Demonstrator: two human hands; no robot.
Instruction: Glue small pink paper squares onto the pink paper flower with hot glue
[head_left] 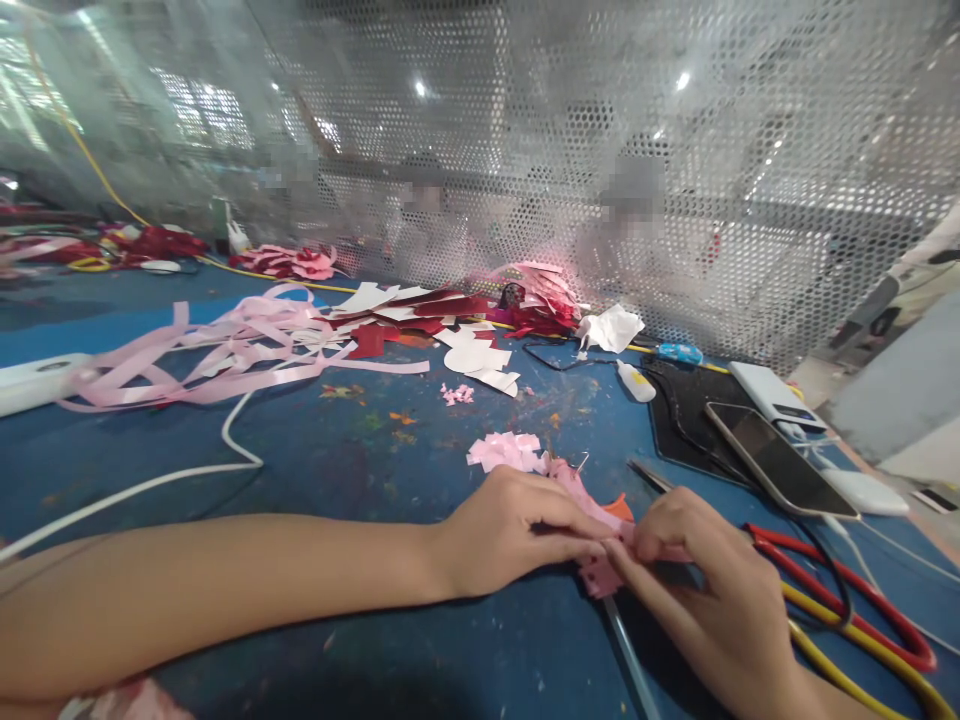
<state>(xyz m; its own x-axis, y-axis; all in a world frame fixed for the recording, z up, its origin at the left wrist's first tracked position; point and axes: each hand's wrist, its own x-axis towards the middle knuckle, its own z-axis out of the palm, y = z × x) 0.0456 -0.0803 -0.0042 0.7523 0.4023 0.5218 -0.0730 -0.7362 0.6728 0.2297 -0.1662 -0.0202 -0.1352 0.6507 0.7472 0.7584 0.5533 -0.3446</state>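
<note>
My left hand (517, 530) and my right hand (709, 575) meet at the lower right of centre. Between them is a strip of pink material (574, 485), its surface dotted with small marks. Each hand pinches it between thumb and fingers, with the fingertips nearly touching. Behind the strip an orange edge (621, 507) peeks out. From beneath it a thin pale rod (628, 655) runs toward me. Just past my left hand lies a heap of cut pink pieces (506, 450). Red scissor-like handles (892, 605) and yellow handles (874, 645) lie beside my right hand.
Pink ribbon (247, 345) lies tangled at left. White and dark red cut pieces (420, 310) sit farther back, before a perforated metal screen (480, 130). At right are a phone (776, 455), a white power bank (776, 395), cables and a small bottle (636, 382).
</note>
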